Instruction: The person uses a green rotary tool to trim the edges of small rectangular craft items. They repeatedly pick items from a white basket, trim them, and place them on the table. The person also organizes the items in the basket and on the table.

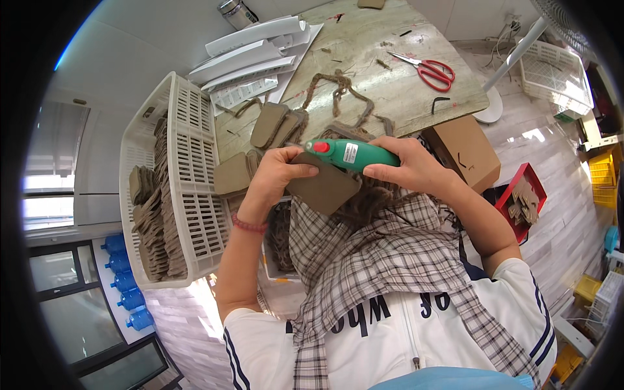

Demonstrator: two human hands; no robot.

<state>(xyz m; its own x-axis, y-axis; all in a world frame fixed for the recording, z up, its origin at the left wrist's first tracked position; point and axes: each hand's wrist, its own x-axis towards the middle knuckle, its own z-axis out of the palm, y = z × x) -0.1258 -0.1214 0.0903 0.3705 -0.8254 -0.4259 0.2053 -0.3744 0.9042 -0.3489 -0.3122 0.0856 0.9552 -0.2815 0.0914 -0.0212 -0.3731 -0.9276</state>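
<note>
My left hand (276, 174) is closed on a flat brown pad (328, 188) with cut corners, thumb lying on its top face. In my right hand (416, 162) is a green handheld power tool (367, 156) with a red button, its front end at the pad's upper edge. What the tip touches is hidden. Fuzzy brown trimmings (370, 203) hang below the tool over my checked apron. Just beyond my left hand lie more brown pads (268, 125), and another pile (232, 174) rests to its left at the table's near edge. Long trimmed strips (356, 107) curl on the table.
A white plastic crate (195, 117) with many stacked pads stands at the left. Papers (250, 62) and red-handled scissors (434, 75) lie on the table (370, 42). At the right are a cardboard box (471, 156), a red tray (525, 170) of scraps and a fan pole (517, 55).
</note>
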